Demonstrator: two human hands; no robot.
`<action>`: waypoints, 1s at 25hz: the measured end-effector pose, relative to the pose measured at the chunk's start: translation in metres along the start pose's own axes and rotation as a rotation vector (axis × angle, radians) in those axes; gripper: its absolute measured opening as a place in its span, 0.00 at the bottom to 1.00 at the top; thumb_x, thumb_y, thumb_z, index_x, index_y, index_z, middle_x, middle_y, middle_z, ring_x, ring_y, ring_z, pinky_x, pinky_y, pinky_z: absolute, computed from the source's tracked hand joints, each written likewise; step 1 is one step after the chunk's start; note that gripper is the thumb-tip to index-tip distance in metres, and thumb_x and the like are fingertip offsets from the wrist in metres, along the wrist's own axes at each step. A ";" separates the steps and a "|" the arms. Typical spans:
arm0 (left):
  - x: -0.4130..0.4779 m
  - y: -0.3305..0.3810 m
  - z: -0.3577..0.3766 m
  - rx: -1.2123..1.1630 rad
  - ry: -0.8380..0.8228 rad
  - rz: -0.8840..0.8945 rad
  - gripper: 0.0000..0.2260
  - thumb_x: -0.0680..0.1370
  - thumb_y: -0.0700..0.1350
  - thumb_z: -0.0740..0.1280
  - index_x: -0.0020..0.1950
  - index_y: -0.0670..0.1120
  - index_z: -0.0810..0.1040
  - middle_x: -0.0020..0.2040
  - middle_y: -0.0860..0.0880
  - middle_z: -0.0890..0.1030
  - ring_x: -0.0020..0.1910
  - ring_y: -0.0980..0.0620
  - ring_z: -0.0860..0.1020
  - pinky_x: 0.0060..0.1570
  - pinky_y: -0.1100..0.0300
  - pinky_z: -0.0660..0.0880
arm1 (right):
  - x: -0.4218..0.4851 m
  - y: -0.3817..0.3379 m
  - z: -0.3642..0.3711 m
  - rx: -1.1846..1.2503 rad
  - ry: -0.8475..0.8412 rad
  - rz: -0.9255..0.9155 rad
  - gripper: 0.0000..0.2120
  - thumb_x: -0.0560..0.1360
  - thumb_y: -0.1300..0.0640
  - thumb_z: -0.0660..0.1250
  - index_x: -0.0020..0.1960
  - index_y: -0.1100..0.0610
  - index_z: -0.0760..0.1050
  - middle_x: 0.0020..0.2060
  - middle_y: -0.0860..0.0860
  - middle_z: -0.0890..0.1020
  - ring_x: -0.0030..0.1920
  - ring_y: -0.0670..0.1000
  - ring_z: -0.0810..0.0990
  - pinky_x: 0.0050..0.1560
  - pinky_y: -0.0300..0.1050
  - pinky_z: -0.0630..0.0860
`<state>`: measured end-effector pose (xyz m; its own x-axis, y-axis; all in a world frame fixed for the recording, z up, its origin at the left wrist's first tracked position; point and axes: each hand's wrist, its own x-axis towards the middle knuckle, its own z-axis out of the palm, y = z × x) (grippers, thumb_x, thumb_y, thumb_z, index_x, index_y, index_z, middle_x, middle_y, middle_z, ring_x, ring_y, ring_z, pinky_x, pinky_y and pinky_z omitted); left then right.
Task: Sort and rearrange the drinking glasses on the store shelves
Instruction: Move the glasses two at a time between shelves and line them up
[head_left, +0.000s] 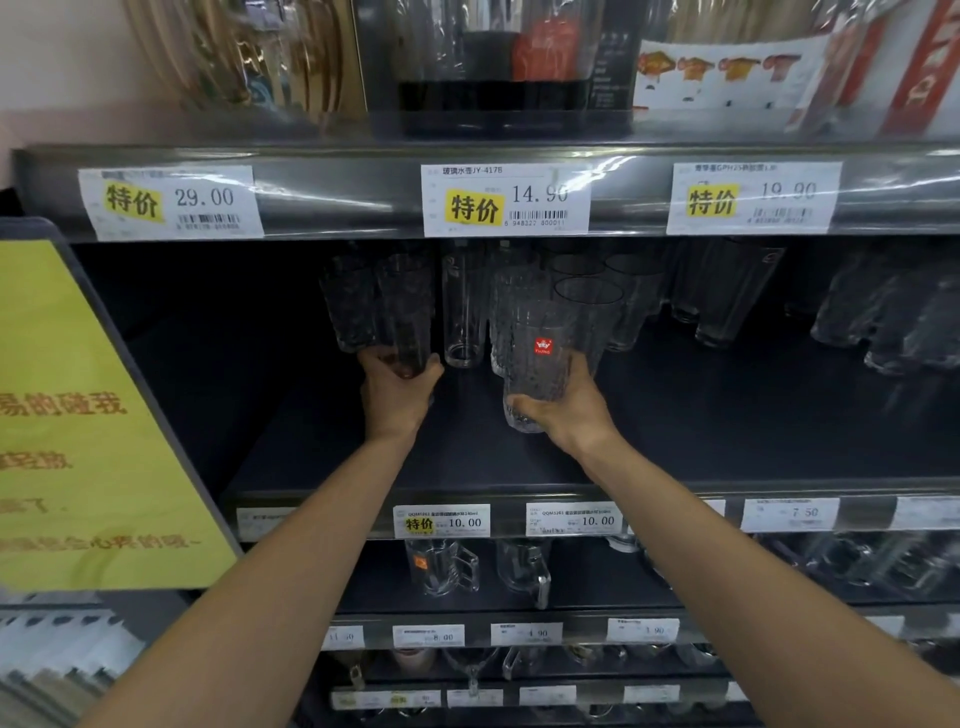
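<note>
far left: a yellow notice (78, 415) stands beside the bay and is not involved. on the middle shelf (311, 441) the left part shows bare dark board in front, with tall patterned glasses at the back. the left grip (397, 387) is curled round the base of the patterned glass (405, 312) at the front of that group. the glass is upright and close against its neighbour. just right of it stands a plain slim glass (464, 306), touched by neither grip. the right grip (563, 405) grasps the red-sticker glass (540, 358) by its lower half. this glass sits forward of its row and leans slightly; whether its base touches the shelf cannot be told. further right, ribbed glasses (722, 291) stand in rows, well apart from both grips.

judgement: the step in hand is drawing like glasses into rows. to do it well:
- lift each glass free before shifting it sideways.
- keep both held glasses from knocking the slim glass between them.
- set bases flat, stickers outward.

risk: glass-on-glass contact in the crowded back rows.
</note>
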<state>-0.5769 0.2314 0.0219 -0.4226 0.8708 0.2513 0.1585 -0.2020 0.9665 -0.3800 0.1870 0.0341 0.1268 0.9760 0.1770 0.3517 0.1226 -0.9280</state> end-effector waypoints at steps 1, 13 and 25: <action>0.000 0.000 0.000 0.003 -0.001 0.000 0.21 0.74 0.44 0.76 0.58 0.47 0.65 0.43 0.57 0.75 0.38 0.64 0.74 0.25 0.78 0.68 | 0.001 0.001 0.002 -0.007 0.013 0.000 0.36 0.69 0.57 0.79 0.71 0.54 0.64 0.63 0.52 0.76 0.61 0.50 0.77 0.52 0.28 0.72; 0.000 -0.003 0.001 0.052 -0.013 0.029 0.21 0.74 0.46 0.76 0.57 0.47 0.66 0.42 0.56 0.76 0.37 0.65 0.75 0.26 0.76 0.70 | 0.010 0.006 0.009 -0.062 0.044 0.030 0.31 0.71 0.55 0.78 0.66 0.55 0.65 0.55 0.48 0.73 0.53 0.45 0.73 0.41 0.19 0.66; 0.004 -0.007 0.003 0.034 -0.020 0.012 0.21 0.73 0.47 0.76 0.57 0.48 0.66 0.42 0.56 0.78 0.29 0.71 0.77 0.29 0.64 0.77 | 0.017 0.008 0.018 0.016 0.086 0.039 0.33 0.68 0.53 0.80 0.69 0.55 0.70 0.62 0.52 0.79 0.61 0.50 0.77 0.60 0.38 0.71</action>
<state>-0.5770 0.2379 0.0158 -0.4028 0.8772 0.2612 0.1934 -0.1973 0.9611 -0.3916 0.2074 0.0238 0.2197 0.9611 0.1674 0.3300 0.0883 -0.9398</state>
